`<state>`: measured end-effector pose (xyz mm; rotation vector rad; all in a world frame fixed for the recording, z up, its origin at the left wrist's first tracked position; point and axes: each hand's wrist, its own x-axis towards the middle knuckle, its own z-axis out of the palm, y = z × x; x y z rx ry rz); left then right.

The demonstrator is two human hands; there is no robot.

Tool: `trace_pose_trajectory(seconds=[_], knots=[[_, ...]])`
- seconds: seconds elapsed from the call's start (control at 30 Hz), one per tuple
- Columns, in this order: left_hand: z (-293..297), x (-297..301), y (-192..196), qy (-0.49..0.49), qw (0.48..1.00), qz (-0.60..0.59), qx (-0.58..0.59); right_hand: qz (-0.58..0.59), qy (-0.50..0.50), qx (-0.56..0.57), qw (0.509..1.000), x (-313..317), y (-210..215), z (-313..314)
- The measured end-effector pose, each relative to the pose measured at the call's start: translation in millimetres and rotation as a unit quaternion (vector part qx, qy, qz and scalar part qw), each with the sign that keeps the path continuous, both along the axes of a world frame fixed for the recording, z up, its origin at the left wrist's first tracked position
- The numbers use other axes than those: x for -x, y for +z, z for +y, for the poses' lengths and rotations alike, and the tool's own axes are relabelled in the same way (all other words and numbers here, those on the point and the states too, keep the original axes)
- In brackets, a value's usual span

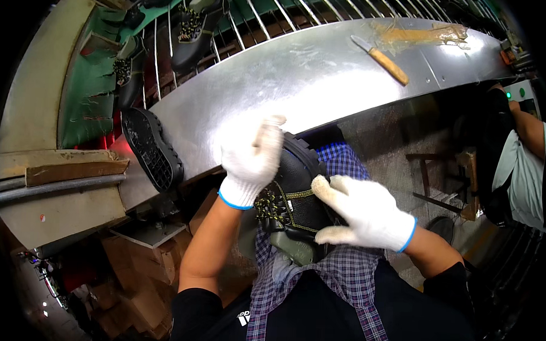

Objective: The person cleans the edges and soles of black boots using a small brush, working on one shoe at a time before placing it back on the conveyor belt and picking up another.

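A black leather boot with yellow stitching and black-yellow laces lies tilted over my lap, its sole toward the bench. My right hand, in a white knit glove with a blue cuff, rests against the boot's near right side, its thumb and fingers stretched apart. At the boot's left side is my left hand, gloved the same way. Motion blurs its fingers near the sole edge; I cannot tell whether they touch or grip the boot. A loose black sole leans at the bench's left end.
A knife with a wooden handle lies on the metal bench, left of brown tape. Other boots stand beyond on a rack of metal rods. Cardboard boxes lie below left. Another person sits at right.
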<state>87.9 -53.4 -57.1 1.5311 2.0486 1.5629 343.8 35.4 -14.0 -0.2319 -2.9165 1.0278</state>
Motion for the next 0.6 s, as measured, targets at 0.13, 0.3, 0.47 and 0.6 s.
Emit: trace_pose_trajectory(seconds=[0.13, 0.3, 0.47, 0.6], knots=[[-25, 23, -59, 0.09, 0.943, -0.32, -0.026, 0.06, -0.038, 0.066, 0.995, 14, -21, 25], [-11, 5, -11, 0.078, 0.928, -0.362, -0.03, 0.073, -0.198, 0.32, 0.924, 56, -27, 26], [-20, -9, 45, 0.046, 0.925, -0.37, -0.072, 0.105, -0.093, 0.258, 0.956, 113, -13, 40], [-20, -12, 49, 0.052, 0.916, -0.395, -0.037, 0.09, -0.085, 0.244, 0.962, 112, 1, 32]])
